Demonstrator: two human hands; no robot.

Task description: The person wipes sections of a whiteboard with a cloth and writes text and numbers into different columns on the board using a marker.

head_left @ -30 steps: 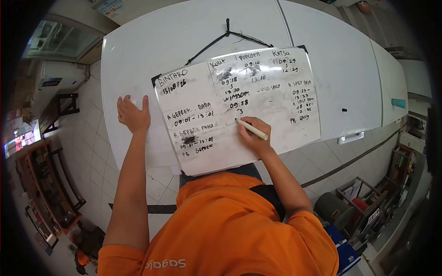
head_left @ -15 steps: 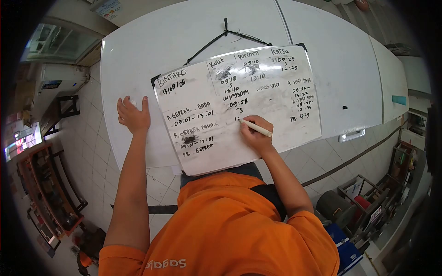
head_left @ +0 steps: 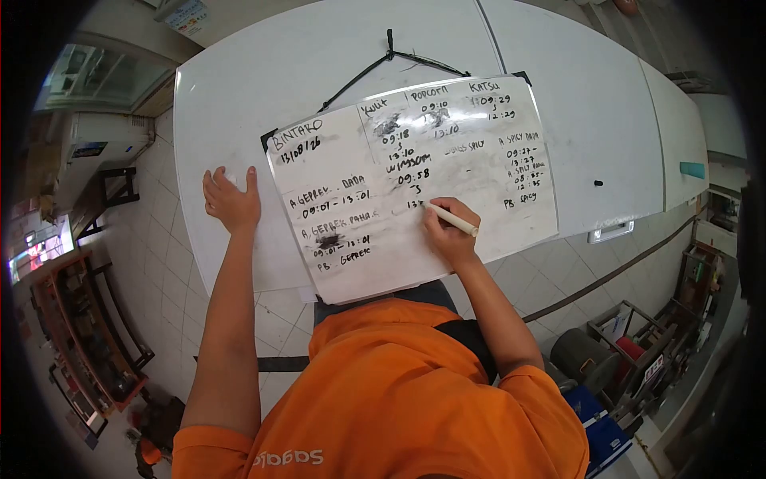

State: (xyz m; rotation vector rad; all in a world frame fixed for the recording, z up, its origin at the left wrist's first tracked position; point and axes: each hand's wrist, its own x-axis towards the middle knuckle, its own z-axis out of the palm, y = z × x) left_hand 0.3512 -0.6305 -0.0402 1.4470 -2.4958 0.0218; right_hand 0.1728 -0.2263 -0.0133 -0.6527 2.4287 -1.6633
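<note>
A small whiteboard (head_left: 371, 271) covered in black handwritten names and times lies tilted on a white table, its lower edge close to my body. My right hand (head_left: 453, 227) is closed around a white marker (head_left: 459, 221), whose tip touches the board just after "13:" under the "09:58" entry. My left hand (head_left: 231, 199) rests on the table to the left of the board, thumb and fingers apart. Between its thumb and fingers shows a small pale patch that I cannot make out. A black cord (head_left: 390, 53) is tied to the board's upper edge.
The white table (head_left: 574, 72) extends beyond the board on both sides. A small black item (head_left: 598, 184) and a teal item (head_left: 692, 170) lie on its right part. A dark bin (head_left: 585, 357) and a blue box (head_left: 594, 427) stand on the floor at lower right.
My right hand and the marker have shifted slightly right along the line. More of the "13:" writing now shows beside the tip. My left hand has stayed in place.
</note>
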